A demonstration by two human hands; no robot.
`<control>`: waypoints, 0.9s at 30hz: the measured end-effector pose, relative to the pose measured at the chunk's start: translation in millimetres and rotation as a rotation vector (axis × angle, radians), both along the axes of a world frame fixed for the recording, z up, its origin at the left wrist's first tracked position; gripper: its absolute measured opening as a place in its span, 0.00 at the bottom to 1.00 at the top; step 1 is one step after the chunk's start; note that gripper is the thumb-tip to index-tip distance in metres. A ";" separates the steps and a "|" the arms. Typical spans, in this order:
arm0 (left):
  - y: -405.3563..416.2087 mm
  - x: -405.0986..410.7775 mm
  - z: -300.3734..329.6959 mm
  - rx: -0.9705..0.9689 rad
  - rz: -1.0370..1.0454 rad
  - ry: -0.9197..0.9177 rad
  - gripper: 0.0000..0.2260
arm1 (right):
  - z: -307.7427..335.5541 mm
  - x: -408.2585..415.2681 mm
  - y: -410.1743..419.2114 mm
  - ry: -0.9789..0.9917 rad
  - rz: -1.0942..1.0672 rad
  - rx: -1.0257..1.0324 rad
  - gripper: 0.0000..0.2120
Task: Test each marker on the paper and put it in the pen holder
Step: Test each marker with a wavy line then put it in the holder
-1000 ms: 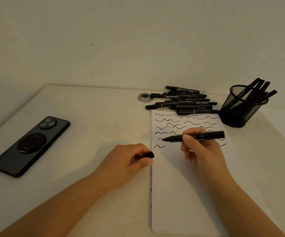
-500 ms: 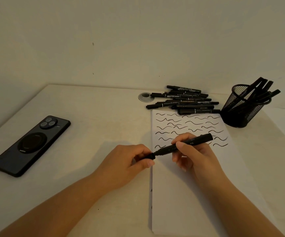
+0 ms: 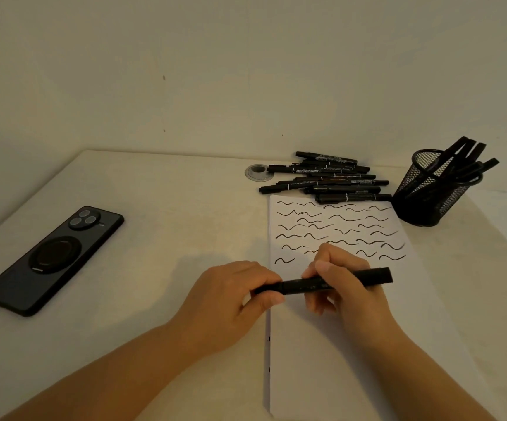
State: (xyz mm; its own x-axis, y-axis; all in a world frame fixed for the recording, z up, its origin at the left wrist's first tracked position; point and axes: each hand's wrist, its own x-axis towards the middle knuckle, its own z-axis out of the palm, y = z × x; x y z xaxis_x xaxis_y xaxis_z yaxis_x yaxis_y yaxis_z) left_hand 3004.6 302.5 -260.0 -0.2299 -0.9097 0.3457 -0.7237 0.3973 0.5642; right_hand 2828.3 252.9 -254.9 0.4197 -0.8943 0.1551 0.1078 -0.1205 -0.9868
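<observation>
A black marker [image 3: 367, 276] lies level above the near part of the white paper [image 3: 352, 360]. My right hand [image 3: 341, 284] grips its barrel. My left hand [image 3: 234, 294] pinches the marker's cap [image 3: 269, 288] at the left end, where cap and barrel meet. Several wavy black test strokes [image 3: 334, 229] cover the paper's far half. A pile of several black markers [image 3: 328, 179] lies beyond the paper. A black mesh pen holder [image 3: 428, 196] at the far right holds several markers.
A black phone [image 3: 51, 258] lies face down at the left of the cream table [image 3: 170, 223]. A round cable grommet [image 3: 258, 171] sits left of the marker pile. A wall stands close behind the table.
My right hand brought the marker down and left from the strokes to the cap in my left hand. Tip and cap have come together.
</observation>
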 end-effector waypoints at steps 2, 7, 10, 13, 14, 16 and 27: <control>1.8 -4.0 2.2 -0.052 0.004 -0.050 0.13 | -1.5 2.0 0.7 -0.016 -0.035 0.005 0.12; 3.2 -8.8 1.4 0.161 -0.019 0.126 0.11 | -5.6 3.5 2.5 -0.060 -0.066 -0.017 0.11; 1.9 -9.0 2.4 0.279 -0.042 0.183 0.10 | -8.2 3.9 4.0 -0.099 -0.052 -0.048 0.12; 2.6 -7.6 3.4 0.400 -0.099 0.274 0.10 | -9.9 4.4 5.8 -0.115 -0.020 -0.083 0.12; 3.4 -6.8 3.4 0.438 -0.126 0.302 0.10 | -10.1 4.6 6.4 -0.124 -0.010 -0.093 0.12; 3.0 -4.3 4.8 0.518 -0.178 0.360 0.11 | -10.5 5.3 7.5 -0.144 0.013 -0.120 0.12; -5.9 -0.2 3.4 0.432 -0.047 0.511 0.06 | -5.0 1.6 1.9 -0.039 -0.007 -0.149 0.10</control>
